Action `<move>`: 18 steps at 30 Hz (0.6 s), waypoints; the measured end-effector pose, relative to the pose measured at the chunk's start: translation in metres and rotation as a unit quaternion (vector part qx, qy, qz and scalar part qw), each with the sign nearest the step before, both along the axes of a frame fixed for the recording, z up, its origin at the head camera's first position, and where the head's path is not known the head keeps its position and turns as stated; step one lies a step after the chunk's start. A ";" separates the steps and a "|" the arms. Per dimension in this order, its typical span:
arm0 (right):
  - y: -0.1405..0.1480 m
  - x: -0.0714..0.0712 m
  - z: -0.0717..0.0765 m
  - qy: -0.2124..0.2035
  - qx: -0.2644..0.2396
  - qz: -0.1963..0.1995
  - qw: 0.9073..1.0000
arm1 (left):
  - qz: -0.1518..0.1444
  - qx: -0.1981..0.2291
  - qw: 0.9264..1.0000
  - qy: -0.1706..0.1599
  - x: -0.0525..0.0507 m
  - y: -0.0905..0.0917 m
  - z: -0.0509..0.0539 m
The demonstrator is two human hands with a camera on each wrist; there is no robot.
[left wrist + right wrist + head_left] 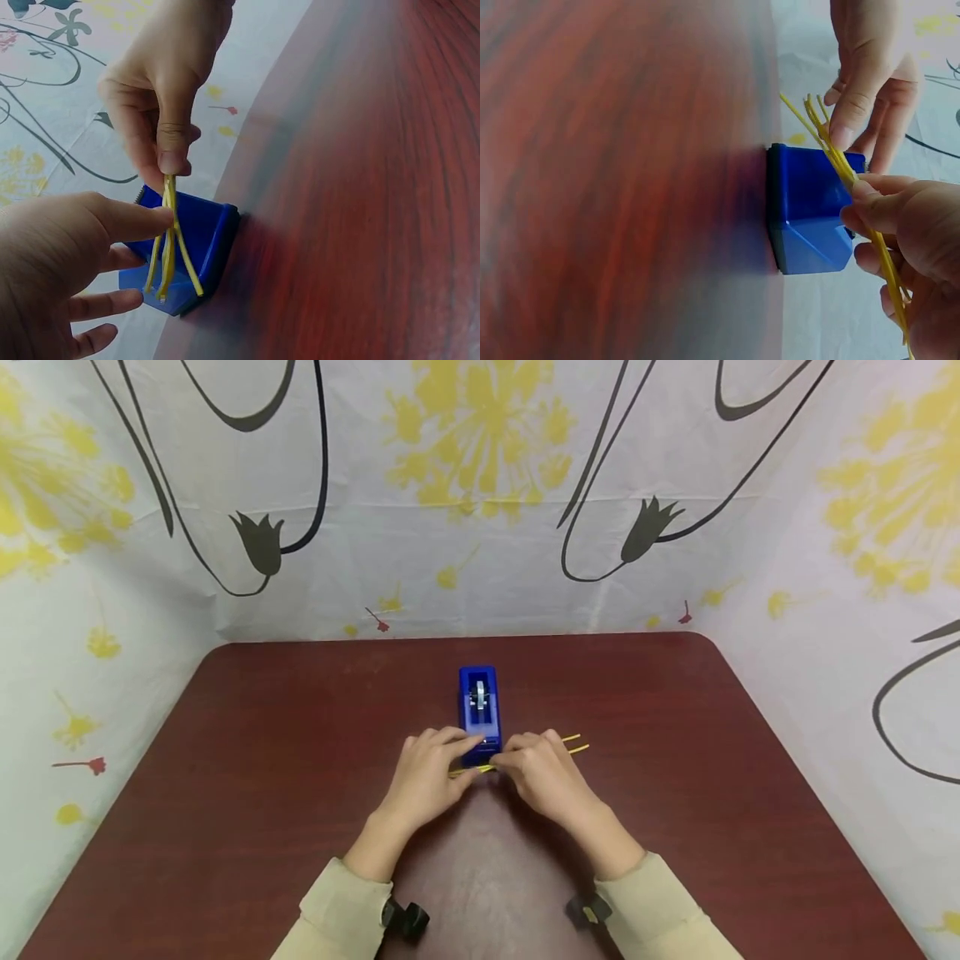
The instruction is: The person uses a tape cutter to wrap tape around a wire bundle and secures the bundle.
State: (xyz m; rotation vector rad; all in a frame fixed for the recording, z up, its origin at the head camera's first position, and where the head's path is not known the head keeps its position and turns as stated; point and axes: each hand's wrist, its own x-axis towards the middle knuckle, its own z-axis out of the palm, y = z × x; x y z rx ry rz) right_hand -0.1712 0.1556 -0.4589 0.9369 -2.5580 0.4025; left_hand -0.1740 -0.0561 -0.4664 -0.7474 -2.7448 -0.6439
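Observation:
My right hand point(546, 777) pinches a bundle of thin yellow strands point(883, 259) between thumb and fingers. Loose ends of the strands fan out beyond its grip. My left hand point(426, 781) is at the other end of the bundle, its thumb against the strands and its other fingers spread apart. In the head view, the left index fingertip is at the front edge of a blue tape dispenser point(487, 714). The dispenser stands on the table just beyond both hands, a tape roll point(480, 695) inside it. Whether the left fingers hold a piece of tape is too small to tell.
The dark red-brown table point(300, 718) extends to both sides of the hands. A white cloth point(345, 568) with yellow and grey flower prints hangs behind and beside it. Dark straps with small devices point(405, 920) sit at both sleeve cuffs.

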 end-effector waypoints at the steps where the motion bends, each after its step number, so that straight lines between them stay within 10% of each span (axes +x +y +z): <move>1: 0.001 -0.001 0.001 -0.002 -0.010 0.003 1.000 | 0.001 0.004 1.000 -0.002 0.000 0.000 0.000; 7: 0.002 0.002 0.003 0.001 -0.055 0.008 0.998 | 0.001 0.031 0.999 -0.014 0.002 0.001 -0.004; 18: 0.000 0.005 0.005 0.020 -0.120 0.017 0.992 | -0.017 0.117 0.987 0.104 0.006 0.002 0.000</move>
